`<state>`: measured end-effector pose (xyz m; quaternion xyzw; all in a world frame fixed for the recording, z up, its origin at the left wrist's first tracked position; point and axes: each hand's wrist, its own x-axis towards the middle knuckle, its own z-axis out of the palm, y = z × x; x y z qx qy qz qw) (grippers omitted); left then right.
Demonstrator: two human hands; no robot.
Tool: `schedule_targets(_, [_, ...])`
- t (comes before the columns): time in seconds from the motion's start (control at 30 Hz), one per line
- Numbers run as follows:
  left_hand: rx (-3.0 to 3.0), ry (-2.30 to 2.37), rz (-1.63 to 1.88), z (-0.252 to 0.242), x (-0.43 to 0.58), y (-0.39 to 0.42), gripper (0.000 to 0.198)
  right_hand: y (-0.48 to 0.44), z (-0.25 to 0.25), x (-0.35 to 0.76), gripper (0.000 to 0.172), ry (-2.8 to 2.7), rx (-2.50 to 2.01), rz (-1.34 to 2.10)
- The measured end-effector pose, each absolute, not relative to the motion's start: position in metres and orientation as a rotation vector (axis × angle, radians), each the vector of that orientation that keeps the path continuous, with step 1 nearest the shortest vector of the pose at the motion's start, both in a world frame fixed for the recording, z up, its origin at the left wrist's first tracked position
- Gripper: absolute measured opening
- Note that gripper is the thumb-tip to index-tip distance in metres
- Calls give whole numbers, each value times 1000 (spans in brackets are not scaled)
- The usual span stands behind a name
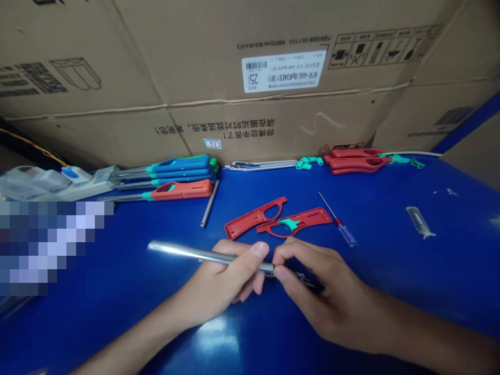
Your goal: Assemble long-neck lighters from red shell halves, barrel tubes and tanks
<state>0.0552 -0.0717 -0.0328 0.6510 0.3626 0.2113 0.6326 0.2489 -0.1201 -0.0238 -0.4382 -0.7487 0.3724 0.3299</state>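
One silver tube [172,249] slants over the near middle of the blue table [136,338], its free end out to the left; the left hand [221,284] wraps its middle, thumb on top, and the right hand [332,291] pinches its right end between thumb and fingertip. On the far carton [128,94], upside-down Chinese lettering runs left of centre, then a small sticker [212,144] with red characters, a white label [283,73] reading "KFR-46G/BpR3AES1 (B1)", and, farther right, boxed symbols [385,49].
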Motion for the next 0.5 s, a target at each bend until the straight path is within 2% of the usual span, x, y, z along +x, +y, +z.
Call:
schedule_targets(0.3, [1521,830,513,-32,59,-74,61,-119,-26,247,11,-1919,-1104,1118])
schedule_targets(0.5, [1410,916,505,-32,64,-72,73,-123,-28,245,10,-1945,-1142,916])
